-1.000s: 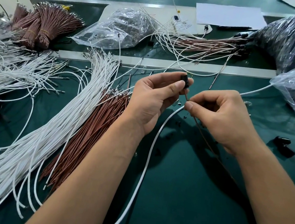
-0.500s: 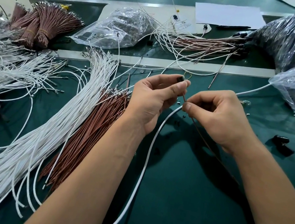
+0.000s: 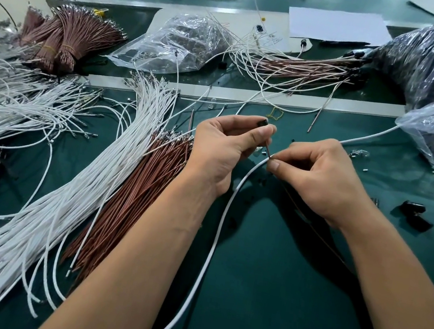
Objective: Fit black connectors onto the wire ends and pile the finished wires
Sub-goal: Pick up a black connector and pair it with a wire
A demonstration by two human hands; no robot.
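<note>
Unfitted white wires (image 3: pixel 41 192) and brown wires (image 3: pixel 130 195) fill 9 o'clock; the finished pile (image 3: pixel 298 66) at 1 o'clock is smaller, so most remains. Centre: left hand (image 3: pixel 221 148) pinches black connector (image 3: pixel 263 121); right hand (image 3: pixel 320 176) pinches brown wire (image 3: pixel 268 153).

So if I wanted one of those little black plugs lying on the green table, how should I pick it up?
Take a loose black connector by its two long flat sides, coming straight down from above. It lies flat on the green mat, so fingertips can pinch across its narrow width. The neighbour connector lies close, so probably pick the nearer-edge one first.
</note>
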